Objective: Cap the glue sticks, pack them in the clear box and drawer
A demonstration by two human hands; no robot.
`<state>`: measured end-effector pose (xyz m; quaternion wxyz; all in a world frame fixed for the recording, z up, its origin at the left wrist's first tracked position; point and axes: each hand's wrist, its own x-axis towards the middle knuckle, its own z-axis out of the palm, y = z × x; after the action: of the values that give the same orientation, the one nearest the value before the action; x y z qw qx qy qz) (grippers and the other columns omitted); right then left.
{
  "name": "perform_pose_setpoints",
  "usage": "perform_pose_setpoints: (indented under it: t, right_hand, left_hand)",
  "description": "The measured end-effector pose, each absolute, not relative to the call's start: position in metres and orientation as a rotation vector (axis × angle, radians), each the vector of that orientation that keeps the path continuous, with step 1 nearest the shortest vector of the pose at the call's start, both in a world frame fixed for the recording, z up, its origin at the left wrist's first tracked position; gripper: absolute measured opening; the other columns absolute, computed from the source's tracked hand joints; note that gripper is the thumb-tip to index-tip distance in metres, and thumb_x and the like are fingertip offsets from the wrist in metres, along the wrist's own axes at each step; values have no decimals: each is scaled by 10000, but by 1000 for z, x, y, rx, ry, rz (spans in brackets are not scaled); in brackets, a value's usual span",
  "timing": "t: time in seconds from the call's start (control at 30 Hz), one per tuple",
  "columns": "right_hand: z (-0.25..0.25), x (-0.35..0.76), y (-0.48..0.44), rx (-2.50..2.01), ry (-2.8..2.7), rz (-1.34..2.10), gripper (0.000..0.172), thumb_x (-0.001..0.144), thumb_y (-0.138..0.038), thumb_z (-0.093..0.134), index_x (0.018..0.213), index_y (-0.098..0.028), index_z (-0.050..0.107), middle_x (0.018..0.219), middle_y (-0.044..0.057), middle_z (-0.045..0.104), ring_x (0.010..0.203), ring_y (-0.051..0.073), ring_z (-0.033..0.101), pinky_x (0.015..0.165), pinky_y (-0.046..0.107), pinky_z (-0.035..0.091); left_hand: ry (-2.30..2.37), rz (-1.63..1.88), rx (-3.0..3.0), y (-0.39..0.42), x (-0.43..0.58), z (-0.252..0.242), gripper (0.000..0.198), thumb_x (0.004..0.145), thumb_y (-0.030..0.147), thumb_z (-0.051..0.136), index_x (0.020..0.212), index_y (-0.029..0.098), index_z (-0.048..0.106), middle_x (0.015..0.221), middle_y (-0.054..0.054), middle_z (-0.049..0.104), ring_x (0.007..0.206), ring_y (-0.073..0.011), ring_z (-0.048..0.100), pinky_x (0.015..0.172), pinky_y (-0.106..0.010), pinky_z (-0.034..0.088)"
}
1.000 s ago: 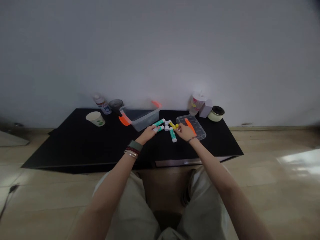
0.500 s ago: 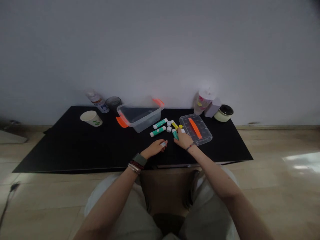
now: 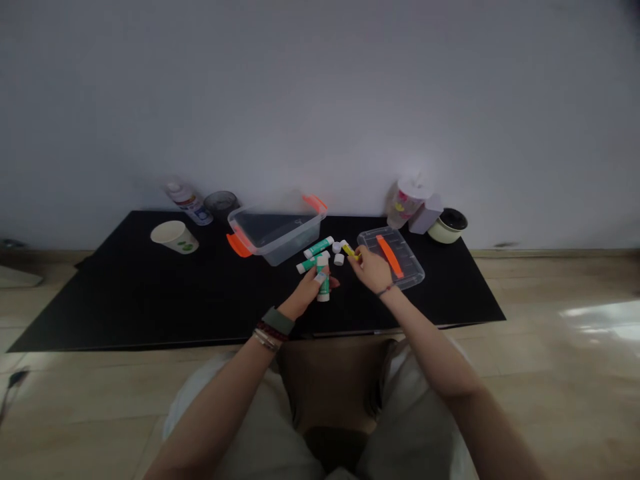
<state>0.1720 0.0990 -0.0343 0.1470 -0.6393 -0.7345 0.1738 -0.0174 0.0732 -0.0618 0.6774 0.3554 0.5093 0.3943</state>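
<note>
My left hand point(image 3: 306, 289) is closed on a green glue stick point(image 3: 323, 287) with white ends, held roughly upright over the black table. Behind it lie two more green glue sticks, one farther back point(image 3: 319, 247) and one partly hidden point(image 3: 308, 263). Two white caps, one behind point(image 3: 337, 247) and one in front point(image 3: 339, 259), sit right of them. My right hand point(image 3: 371, 269) has its fingers closed at the front end of a yellow glue stick point(image 3: 348, 249), beside the clear lid point(image 3: 413, 270) with its orange handle point(image 3: 390, 256).
An open clear box point(image 3: 293, 245) with orange clips stands behind my left hand. Farther left are a paper cup point(image 3: 175, 237), a dark cup point(image 3: 221, 204) and a bottle point(image 3: 189, 203). A flowered tumbler point(image 3: 404, 203), a pale box point(image 3: 425, 215) and a lidded pot point(image 3: 447, 227) stand back right.
The green glue stick that was by my right hand is now in my left hand, which has closed on it. My right hand has shifted slightly to the yellow stick.
</note>
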Motion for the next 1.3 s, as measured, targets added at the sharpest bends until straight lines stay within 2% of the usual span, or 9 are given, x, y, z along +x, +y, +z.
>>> perform_pose_setpoints:
  t: [0.17,0.5,0.6,0.7,0.77,0.87,0.93,1.07,1.3]
  right_hand:
    - [-50,192,122,-2106,-2177,318,369,951,-413,549,1231,-174,563,1189,177,633,1092,295,593,836,374,467]
    - [-53,181,112,-2247,-2299,340,402,933,-255,538,1322,-164,496,1245,190,623,1095,292,640,818,347,507]
    - [-50,181,108,-2278,-2334,435,385,891,-221,586,1268,-153,552,1263,195,616,1098,299,649,826,346,503]
    - [-47,187,110,-2116,-2239,597,242,847,-248,642,1073,-160,641,1134,159,668,1053,280,653,832,336,487]
    - [-47,192,113,-1891,-2014,763,205,851,-316,638,1007,-183,646,955,93,684,920,231,658,766,310,484]
    - [-48,191,115,-1529,-1555,1136,289,885,-470,561,975,-204,629,662,-7,569,582,139,542,536,247,408]
    - [-50,185,112,-1322,-1333,1369,374,861,-571,554,900,-203,607,559,-50,465,467,100,424,442,217,315]
    - [-49,169,98,-1116,-1242,1591,407,795,-590,652,903,-205,575,632,-47,503,500,81,451,423,191,319]
    - [-34,166,84,-1047,-1495,1610,341,844,-502,640,1045,-248,534,805,-8,570,616,119,562,500,219,412]
  left_hand:
    - [1147,859,820,67,-17,-57,441,801,566,714,960,185,559,686,29,634,654,-146,680,646,-265,519]
    - [1133,880,843,61,-14,-50,459,763,542,752,975,178,570,674,40,615,606,-106,628,610,-233,505]
    - [1138,852,844,61,-13,-52,484,753,575,743,962,175,568,666,38,606,583,-104,615,574,-223,483]
    - [1155,824,819,62,-12,-54,525,737,624,732,931,170,553,607,53,562,483,-79,536,497,-208,432]
    - [1134,803,813,62,-11,-55,541,740,651,713,918,167,551,587,54,544,445,-69,492,457,-198,392]
    - [1033,753,822,60,-10,-54,562,778,702,634,906,159,567,566,40,532,420,-73,463,418,-198,351]
    - [964,716,832,57,-8,-52,570,805,715,587,895,153,579,552,37,517,409,-74,447,405,-200,337]
    - [924,668,846,54,-7,-48,551,828,704,564,900,158,579,557,39,514,409,-73,444,403,-193,328]
    - [916,617,849,55,-8,-53,544,855,712,509,867,169,548,541,44,493,374,-65,400,373,-182,294]
